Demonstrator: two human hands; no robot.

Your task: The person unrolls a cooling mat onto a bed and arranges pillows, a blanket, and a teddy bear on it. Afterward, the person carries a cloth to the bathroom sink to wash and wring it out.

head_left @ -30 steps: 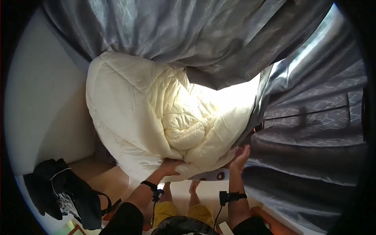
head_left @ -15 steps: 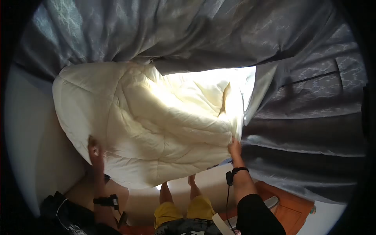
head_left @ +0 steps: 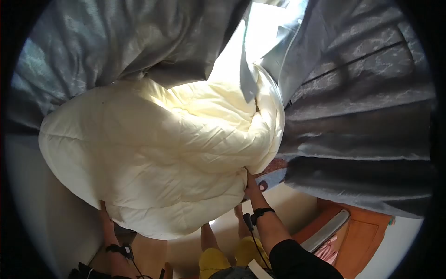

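A cream quilted comforter (head_left: pixel 139 153) fills the middle of the head view, bulging and rounded, its right part brightly lit. My right hand (head_left: pixel 251 183) is closed on its near right edge, where the fabric bunches around the fingers. At the near left edge, my left hand (head_left: pixel 105 213) touches the comforter from below; its fingers are hidden behind the fabric, so its grip does not show. Both wrists wear black straps with small devices and cables.
Grey patterned curtains (head_left: pixel 116 42) hang at the far side, with more grey curtain (head_left: pixel 357 116) on the right. Bright light enters through a gap (head_left: pixel 265 28). A pale wall stands at left. An orange-brown wooden cabinet (head_left: pixel 364 232) is at lower right, beside pink cloth (head_left: pixel 327 251).
The comforter has swelled and spread left and toward me. My right hand has moved left and slightly down; my left hand has dropped to the near edge. The curtain gap has widened upward.
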